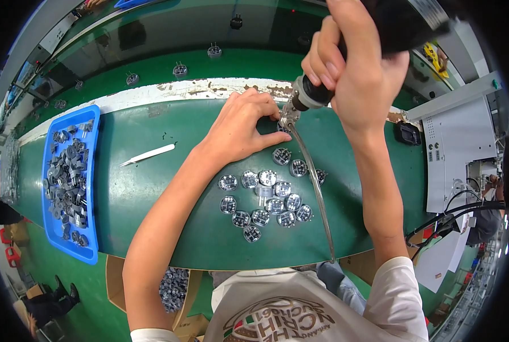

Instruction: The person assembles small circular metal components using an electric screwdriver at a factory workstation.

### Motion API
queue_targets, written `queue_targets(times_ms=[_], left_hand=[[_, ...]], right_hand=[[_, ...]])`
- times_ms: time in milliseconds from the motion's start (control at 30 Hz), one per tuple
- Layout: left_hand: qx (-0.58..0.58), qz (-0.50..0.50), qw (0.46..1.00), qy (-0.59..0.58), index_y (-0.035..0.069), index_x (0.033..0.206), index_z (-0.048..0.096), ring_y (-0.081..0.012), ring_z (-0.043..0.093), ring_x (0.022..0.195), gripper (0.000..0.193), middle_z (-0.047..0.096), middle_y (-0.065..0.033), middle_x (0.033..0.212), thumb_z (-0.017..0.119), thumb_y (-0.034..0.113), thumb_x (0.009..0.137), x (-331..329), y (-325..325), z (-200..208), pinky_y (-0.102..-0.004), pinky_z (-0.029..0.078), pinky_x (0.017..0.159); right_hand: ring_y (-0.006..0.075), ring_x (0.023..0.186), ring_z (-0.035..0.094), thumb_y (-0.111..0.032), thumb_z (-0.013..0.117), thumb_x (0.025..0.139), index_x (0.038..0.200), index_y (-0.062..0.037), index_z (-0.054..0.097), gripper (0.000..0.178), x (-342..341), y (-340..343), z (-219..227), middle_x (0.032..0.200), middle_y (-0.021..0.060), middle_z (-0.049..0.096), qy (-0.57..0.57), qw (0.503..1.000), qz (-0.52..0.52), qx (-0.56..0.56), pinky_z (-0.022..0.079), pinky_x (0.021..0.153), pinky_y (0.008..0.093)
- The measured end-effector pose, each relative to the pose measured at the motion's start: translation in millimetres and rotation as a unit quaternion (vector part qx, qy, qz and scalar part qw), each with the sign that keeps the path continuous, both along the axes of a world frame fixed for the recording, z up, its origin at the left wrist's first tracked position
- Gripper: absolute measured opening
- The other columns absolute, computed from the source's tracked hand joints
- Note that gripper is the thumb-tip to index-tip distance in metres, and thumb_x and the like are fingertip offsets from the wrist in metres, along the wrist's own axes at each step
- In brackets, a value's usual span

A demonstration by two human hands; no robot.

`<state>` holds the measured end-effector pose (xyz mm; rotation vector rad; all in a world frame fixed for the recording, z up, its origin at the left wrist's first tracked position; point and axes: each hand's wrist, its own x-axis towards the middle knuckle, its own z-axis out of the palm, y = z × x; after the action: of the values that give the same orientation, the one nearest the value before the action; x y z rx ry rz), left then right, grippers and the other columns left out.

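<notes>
My right hand (363, 74) is wrapped around a black power screwdriver (405, 25), tilted with its metal head (289, 114) pointing down. A clear hose (314, 179) runs from that head to the table's near edge. My left hand (246, 125) rests on the table just left of the head. Its thumb and fingers close around a small round part (284, 127), mostly hidden under the head. Toward me lie several round plug parts (267, 178) with silvery clear faces, loosely grouped. One part (264, 192) among them looks paler and turned differently.
A blue tray (96, 188) heaped with grey plug pieces stands at left. White tweezers (152, 154) lie beside it. Beyond the white ledge (192, 88), plug parts (180, 70) sit on a green strip. At right are a black dish (407, 133) and a white machine panel (457, 154). Below is a carton (193, 285).
</notes>
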<state>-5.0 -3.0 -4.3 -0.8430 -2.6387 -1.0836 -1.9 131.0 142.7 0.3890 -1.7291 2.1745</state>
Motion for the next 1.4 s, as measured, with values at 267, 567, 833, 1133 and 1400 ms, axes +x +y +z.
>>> queue_targets(times_ms=[267, 567, 833, 1133, 1400], left_hand=[[0.004, 0.001, 1.0, 0.018, 0.002, 0.1, 0.073, -0.0274, 0.057, 0.095, 0.043, 0.067, -0.0067, 0.097, 0.088, 0.034, 0.075, -1, -1, -5, -0.041, 0.044, 0.09], [0.026, 0.0, 1.0, 0.013, 0.006, 0.076, 0.055, -0.0281, 0.052, 0.09, 0.05, 0.058, -0.0064, 0.085, 0.092, 0.039, 0.069, 0, -1, 0, -0.0406, 0.045, 0.082], [0.033, -0.005, 0.998, 0.049, 0.004, 0.078, 0.051, -0.0282, 0.048, 0.082, 0.054, 0.053, -0.0087, 0.079, 0.094, 0.036, 0.069, -1, -4, -2, -0.0406, 0.044, 0.074], [0.016, 0.005, 0.999, 0.027, 0.004, 0.075, 0.056, -0.0293, 0.052, 0.088, 0.053, 0.059, -0.0088, 0.082, 0.091, 0.042, 0.069, -1, -3, 0, -0.0419, 0.047, 0.082], [0.015, 0.012, 1.0, 0.017, 0.003, 0.075, 0.056, -0.03, 0.053, 0.088, 0.052, 0.059, -0.0103, 0.081, 0.091, 0.041, 0.07, 2, -3, -1, -0.0419, 0.047, 0.082]], right_hand=[[0.009, 0.035, 0.04, -0.017, 0.063, 0.102, 0.077, -0.0053, 0.056, 0.029, -6, 3, 5, 0.048, -0.0018, 0.044, 0.029, 0.995, 0.085, 0.031, 0.033, 0.038, 0.0271], [0.0086, 0.032, 0.03, -0.035, 0.041, 0.107, 0.095, -0.0087, 0.042, 0.029, 44, -1, 43, 0.044, -0.0033, 0.032, 0.01, 0.993, -0.107, -0.052, 0.031, 0.034, 0.0245], [0.0103, 0.033, 0.034, -0.018, 0.055, 0.103, 0.093, -0.0013, 0.051, 0.02, 21, -2, 12, 0.046, 0.0005, 0.038, 0.023, 0.999, -0.025, -0.029, 0.033, 0.036, 0.0265], [0.0093, 0.034, 0.036, -0.018, 0.056, 0.104, 0.092, -0.002, 0.052, 0.021, 18, -1, 6, 0.047, -0.0001, 0.039, 0.03, 0.999, -0.012, -0.023, 0.034, 0.037, 0.0259], [0.0082, 0.035, 0.038, -0.018, 0.062, 0.103, 0.079, -0.0046, 0.054, 0.028, 1, 2, -1, 0.047, -0.0014, 0.043, 0.036, 0.999, 0.015, 0.009, 0.033, 0.037, 0.0262]])
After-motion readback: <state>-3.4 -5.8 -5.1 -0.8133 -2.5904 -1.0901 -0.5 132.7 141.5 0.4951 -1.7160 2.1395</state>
